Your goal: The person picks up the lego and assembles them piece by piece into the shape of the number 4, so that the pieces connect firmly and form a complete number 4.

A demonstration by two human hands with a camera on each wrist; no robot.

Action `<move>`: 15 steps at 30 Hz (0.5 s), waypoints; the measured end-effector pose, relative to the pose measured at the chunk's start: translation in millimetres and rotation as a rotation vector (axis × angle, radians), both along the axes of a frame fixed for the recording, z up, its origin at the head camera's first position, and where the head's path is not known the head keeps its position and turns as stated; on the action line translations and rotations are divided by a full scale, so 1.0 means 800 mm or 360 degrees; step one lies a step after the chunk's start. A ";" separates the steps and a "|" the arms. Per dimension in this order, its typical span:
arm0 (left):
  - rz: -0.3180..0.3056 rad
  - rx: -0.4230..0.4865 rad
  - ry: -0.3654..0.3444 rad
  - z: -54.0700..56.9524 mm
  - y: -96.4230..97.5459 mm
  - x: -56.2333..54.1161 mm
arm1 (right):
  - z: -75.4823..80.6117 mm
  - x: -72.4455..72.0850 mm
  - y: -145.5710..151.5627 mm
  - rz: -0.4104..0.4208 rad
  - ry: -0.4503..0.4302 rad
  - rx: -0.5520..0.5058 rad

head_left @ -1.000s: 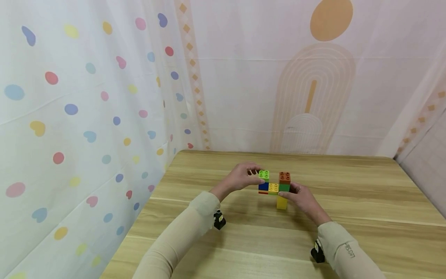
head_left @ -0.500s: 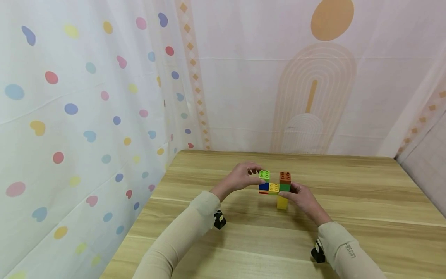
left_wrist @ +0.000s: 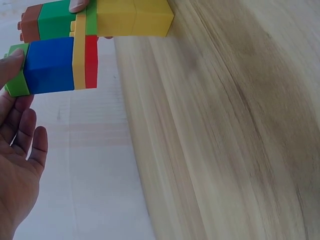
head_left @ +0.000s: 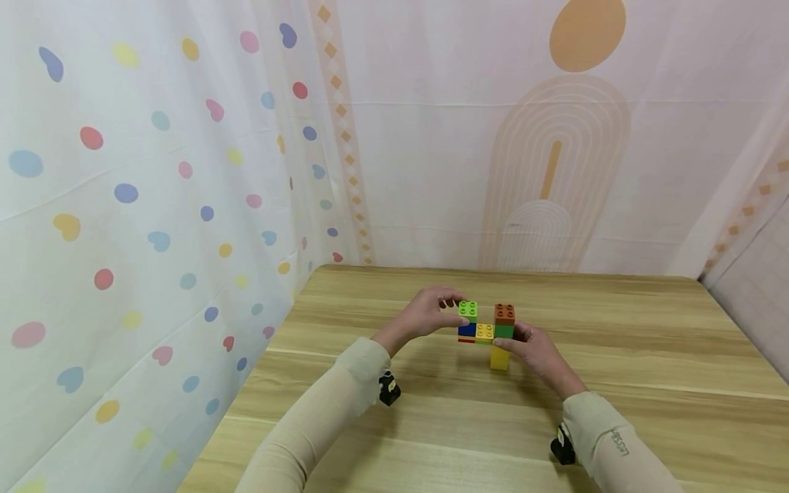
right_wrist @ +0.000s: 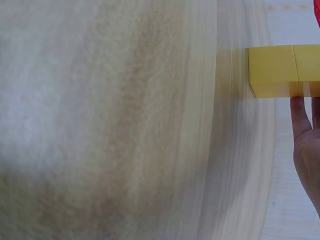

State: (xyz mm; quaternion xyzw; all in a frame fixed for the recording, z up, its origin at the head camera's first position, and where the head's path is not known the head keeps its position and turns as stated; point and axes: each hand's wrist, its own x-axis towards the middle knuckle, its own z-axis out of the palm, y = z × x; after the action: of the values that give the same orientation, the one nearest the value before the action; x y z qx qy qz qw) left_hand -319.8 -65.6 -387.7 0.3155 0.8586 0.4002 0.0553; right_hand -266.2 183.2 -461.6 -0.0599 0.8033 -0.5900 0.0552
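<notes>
A toy building-brick model stands on its yellow bricks (head_left: pixel 500 359) on the table. The right column rises through a green brick (head_left: pixel 503 331) to a brown brick (head_left: pixel 504 313). A thin yellow plate (head_left: pixel 485 331) spans leftward, with a red plate (left_wrist: pixel 91 62) under its left end. On that end sits a blue brick (head_left: pixel 466 330) topped by a lime-green brick (head_left: pixel 468 309). My left hand (head_left: pixel 425 313) pinches the lime-green brick between thumb and fingers. My right hand (head_left: pixel 541 352) grips the column, thumb in front, with fingers (right_wrist: pixel 301 117) against the yellow bricks.
The wood-grain table (head_left: pixel 431 438) extends around the model. A patterned curtain (head_left: pixel 425 150) hangs behind it, and a dotted one (head_left: pixel 154 287) hangs to the left. Black wrist devices (head_left: pixel 389 389) show at both sleeves.
</notes>
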 end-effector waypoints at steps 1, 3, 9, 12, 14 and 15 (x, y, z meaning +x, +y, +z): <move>-0.0001 0.0000 0.0002 0.000 0.000 0.000 | 0.000 0.000 0.000 0.0002 0.0000 0.0002; -0.0005 -0.0004 0.0009 0.000 0.000 -0.001 | 0.000 0.000 0.000 0.0006 -0.0002 0.0005; -0.0002 -0.0006 0.0026 -0.002 0.000 -0.003 | 0.000 0.001 0.000 0.0009 0.0002 0.0006; 0.0005 -0.0009 0.0036 -0.001 -0.001 -0.002 | 0.000 0.001 -0.001 0.0011 0.0007 -0.0003; 0.0008 -0.0011 0.0037 0.000 -0.001 -0.001 | 0.000 0.001 -0.001 0.0014 0.0013 -0.0004; 0.0008 -0.0010 0.0036 0.000 -0.001 -0.001 | 0.000 0.001 -0.001 0.0015 0.0017 -0.0001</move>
State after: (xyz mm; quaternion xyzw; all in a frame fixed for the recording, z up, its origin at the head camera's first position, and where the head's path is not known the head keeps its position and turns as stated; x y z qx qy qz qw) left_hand -321.0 -66.3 -387.5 0.3176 0.8613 0.3939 0.0455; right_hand -265.2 182.7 -461.7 -0.0667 0.8031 -0.5896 0.0538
